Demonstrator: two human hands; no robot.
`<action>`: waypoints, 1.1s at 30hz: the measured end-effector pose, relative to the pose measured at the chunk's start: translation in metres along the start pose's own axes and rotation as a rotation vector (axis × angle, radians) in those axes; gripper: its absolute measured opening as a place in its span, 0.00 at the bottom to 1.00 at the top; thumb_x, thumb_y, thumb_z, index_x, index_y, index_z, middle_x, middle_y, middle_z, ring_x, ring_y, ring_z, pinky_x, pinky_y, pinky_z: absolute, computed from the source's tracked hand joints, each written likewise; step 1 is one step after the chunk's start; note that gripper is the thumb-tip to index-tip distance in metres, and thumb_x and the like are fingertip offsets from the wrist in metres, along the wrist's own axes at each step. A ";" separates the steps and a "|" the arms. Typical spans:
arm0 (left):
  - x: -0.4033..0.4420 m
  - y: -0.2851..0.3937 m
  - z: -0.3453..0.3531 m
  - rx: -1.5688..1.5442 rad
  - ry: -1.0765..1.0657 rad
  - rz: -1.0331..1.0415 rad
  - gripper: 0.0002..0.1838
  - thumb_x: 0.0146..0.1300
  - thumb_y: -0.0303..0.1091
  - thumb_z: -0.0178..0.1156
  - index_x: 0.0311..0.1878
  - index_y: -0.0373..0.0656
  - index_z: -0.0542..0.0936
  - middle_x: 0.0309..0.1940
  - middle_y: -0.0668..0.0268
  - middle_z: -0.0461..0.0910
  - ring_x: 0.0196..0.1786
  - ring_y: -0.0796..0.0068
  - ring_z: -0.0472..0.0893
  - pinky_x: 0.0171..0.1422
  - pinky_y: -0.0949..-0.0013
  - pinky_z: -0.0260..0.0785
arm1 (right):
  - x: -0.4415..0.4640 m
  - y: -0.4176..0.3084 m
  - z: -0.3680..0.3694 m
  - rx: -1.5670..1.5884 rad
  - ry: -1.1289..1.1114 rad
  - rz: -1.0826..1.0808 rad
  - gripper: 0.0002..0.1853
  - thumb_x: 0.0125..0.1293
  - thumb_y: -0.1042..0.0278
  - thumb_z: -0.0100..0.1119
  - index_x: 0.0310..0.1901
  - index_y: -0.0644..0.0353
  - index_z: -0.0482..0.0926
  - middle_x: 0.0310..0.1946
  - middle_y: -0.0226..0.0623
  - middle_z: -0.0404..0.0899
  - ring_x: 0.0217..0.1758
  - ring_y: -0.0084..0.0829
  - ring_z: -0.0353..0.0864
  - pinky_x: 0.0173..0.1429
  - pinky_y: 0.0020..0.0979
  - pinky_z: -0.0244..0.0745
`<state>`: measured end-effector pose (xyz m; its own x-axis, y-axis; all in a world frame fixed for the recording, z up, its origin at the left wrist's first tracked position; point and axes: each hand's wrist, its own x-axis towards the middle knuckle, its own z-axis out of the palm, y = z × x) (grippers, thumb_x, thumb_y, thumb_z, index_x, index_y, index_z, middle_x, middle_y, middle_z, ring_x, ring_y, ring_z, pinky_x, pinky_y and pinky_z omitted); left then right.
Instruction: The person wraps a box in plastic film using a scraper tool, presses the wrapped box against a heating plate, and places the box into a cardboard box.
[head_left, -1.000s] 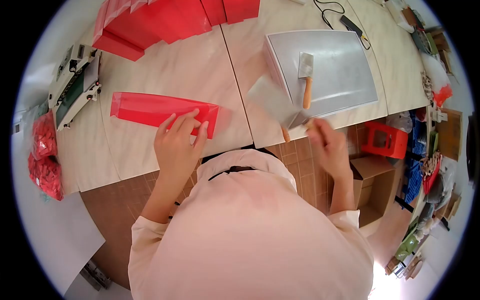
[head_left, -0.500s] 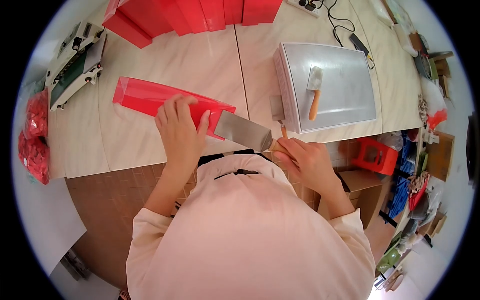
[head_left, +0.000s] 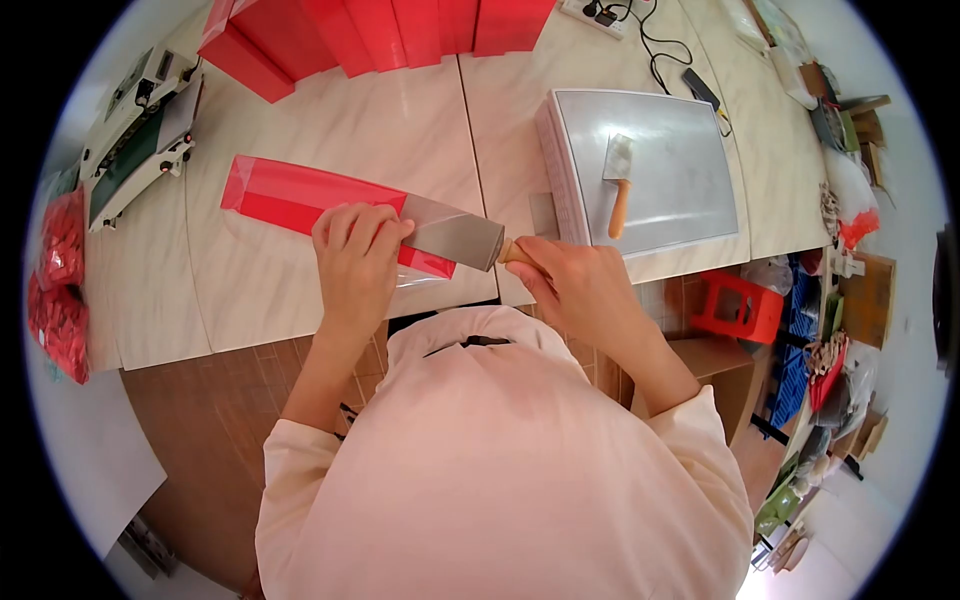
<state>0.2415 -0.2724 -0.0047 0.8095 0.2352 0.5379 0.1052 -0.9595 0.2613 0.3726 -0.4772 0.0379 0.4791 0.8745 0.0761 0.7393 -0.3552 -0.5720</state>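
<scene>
A long red box (head_left: 290, 195) with clear film around it lies slantwise on the table before me. My left hand (head_left: 357, 255) grips it near its right end, fingers curled over the top. My right hand (head_left: 580, 278) is closed round the wooden handle of a wide metal scraper (head_left: 455, 232), whose blade lies flat over the box's right end, touching my left fingertips. Loose clear film shows below that end. A smaller scraper (head_left: 618, 185) with an orange handle rests on a metal-topped plate (head_left: 690, 180) to the right. Another blade (head_left: 542, 214) pokes out at the plate's left side.
Several red boxes (head_left: 390, 30) stand in a row at the back. A white sealing machine (head_left: 145, 130) is at the left, near bags of red pieces (head_left: 60, 290). A power strip (head_left: 597, 15) and black cables lie at the back right; a red stool (head_left: 738, 308) stands below.
The scraper has moved left and up, its blade now further over the box's end. My right hand has followed it, and my left fingers have curled in closer to the blade.
</scene>
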 end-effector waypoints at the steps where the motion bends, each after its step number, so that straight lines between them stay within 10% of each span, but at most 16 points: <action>1: 0.001 -0.001 0.000 0.006 0.003 0.027 0.09 0.48 0.21 0.64 0.33 0.45 0.79 0.35 0.70 0.76 0.46 0.65 0.73 0.56 0.58 0.61 | 0.000 0.000 -0.001 -0.019 -0.007 0.003 0.08 0.64 0.64 0.59 0.36 0.59 0.78 0.19 0.37 0.75 0.19 0.43 0.72 0.22 0.37 0.63; 11: -0.004 -0.002 -0.001 -0.012 0.039 0.018 0.08 0.48 0.23 0.66 0.32 0.45 0.80 0.34 0.70 0.76 0.43 0.66 0.74 0.54 0.59 0.62 | -0.010 0.002 -0.015 0.039 0.034 -0.015 0.09 0.63 0.59 0.60 0.37 0.55 0.79 0.22 0.37 0.78 0.22 0.41 0.76 0.24 0.36 0.68; 19: -0.011 -0.005 0.001 -0.039 0.046 0.003 0.08 0.48 0.23 0.66 0.32 0.45 0.81 0.34 0.70 0.76 0.41 0.66 0.74 0.51 0.60 0.63 | -0.031 0.015 -0.040 0.267 0.074 0.409 0.10 0.66 0.64 0.59 0.40 0.62 0.81 0.14 0.34 0.65 0.18 0.26 0.58 0.25 0.26 0.60; 24: -0.010 -0.005 -0.007 0.004 0.019 0.039 0.07 0.49 0.25 0.64 0.33 0.44 0.80 0.34 0.70 0.76 0.41 0.69 0.75 0.51 0.61 0.64 | -0.012 0.011 -0.012 0.012 0.088 0.183 0.11 0.67 0.61 0.58 0.39 0.61 0.81 0.17 0.43 0.73 0.19 0.40 0.73 0.23 0.35 0.66; 33: -0.027 0.012 -0.034 -0.122 -0.117 -0.100 0.12 0.55 0.31 0.65 0.43 0.46 0.80 0.28 0.71 0.78 0.39 0.71 0.76 0.55 0.61 0.60 | -0.013 -0.004 0.011 -0.057 0.124 -0.055 0.09 0.64 0.62 0.60 0.40 0.59 0.78 0.16 0.33 0.73 0.16 0.34 0.72 0.18 0.32 0.63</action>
<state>0.2014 -0.2847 0.0117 0.8607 0.3018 0.4100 0.1230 -0.9048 0.4077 0.3584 -0.4835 0.0297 0.4896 0.8467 0.2084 0.7901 -0.3296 -0.5169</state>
